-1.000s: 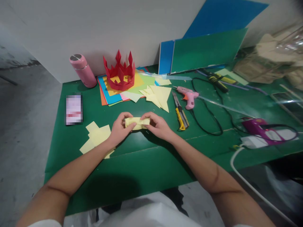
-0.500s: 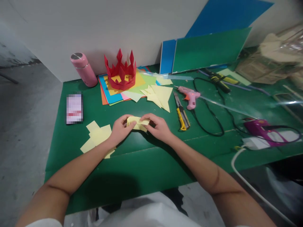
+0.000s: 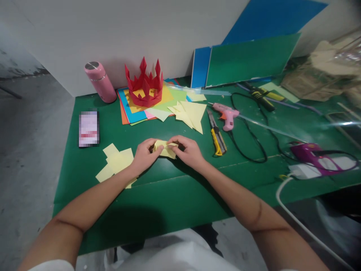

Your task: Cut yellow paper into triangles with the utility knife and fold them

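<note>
A small folded piece of pale yellow paper (image 3: 166, 151) is held just over the green table by both hands. My left hand (image 3: 146, 153) pinches its left end, thumb on top. My right hand (image 3: 187, 151) grips the right end between thumb and fingers. Fingertips and the paper's folds partly hide each other. Several pale yellow paper pieces (image 3: 120, 162) lie spread beside my left forearm. Beyond my hands rest more yellow paper pieces with pointed corners (image 3: 194, 113). A red folded-paper crown (image 3: 146, 98) stands on a stack of coloured paper (image 3: 124, 109).
A pink bottle (image 3: 102, 84) and a blurred-out phone-sized object (image 3: 89, 128) are at the left. Right of my hands lie a yellow utility knife (image 3: 216, 137) and a pink glue gun (image 3: 228, 116) with a black cord. A purple-and-white power strip (image 3: 316, 158) sits farther right.
My left thumb and fingers have shifted slightly on the paper, and its upper fold now looks more opened out. Both hands stay in nearly the same place.
</note>
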Available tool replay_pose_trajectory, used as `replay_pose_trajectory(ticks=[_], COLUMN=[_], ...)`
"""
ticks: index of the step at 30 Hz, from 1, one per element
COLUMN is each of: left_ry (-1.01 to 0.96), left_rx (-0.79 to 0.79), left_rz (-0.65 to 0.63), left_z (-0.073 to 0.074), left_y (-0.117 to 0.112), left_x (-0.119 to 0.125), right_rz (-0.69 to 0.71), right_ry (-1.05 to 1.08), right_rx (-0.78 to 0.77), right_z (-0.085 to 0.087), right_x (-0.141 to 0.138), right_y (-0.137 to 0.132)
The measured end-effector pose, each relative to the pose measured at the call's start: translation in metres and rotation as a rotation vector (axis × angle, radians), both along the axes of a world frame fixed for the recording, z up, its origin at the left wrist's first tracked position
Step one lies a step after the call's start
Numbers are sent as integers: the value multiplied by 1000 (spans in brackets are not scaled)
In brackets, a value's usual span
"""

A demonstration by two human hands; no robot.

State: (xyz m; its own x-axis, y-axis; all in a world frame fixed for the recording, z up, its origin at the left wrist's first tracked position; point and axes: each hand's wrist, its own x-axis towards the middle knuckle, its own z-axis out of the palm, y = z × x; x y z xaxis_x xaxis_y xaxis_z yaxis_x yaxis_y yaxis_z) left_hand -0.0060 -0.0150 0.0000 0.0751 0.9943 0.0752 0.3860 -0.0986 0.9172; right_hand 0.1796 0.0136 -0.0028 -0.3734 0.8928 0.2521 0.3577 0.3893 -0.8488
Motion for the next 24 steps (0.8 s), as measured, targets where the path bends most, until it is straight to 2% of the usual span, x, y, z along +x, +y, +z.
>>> replay_pose_trajectory(ticks=[8, 19, 24], left_ry=[25, 17, 61], left_rx=[48, 8, 3], left_rz=[-13, -15, 1], left_z=[1, 2, 3], left_y=[-1, -1, -1], left_x=[1, 2, 3], right_rz=[-34, -7, -12], right_ry=[129, 256, 279], right_rx=[-144, -316, -344], right_z=[0, -4, -2], right_x=[-4, -4, -6], right_y=[-1, 0, -1])
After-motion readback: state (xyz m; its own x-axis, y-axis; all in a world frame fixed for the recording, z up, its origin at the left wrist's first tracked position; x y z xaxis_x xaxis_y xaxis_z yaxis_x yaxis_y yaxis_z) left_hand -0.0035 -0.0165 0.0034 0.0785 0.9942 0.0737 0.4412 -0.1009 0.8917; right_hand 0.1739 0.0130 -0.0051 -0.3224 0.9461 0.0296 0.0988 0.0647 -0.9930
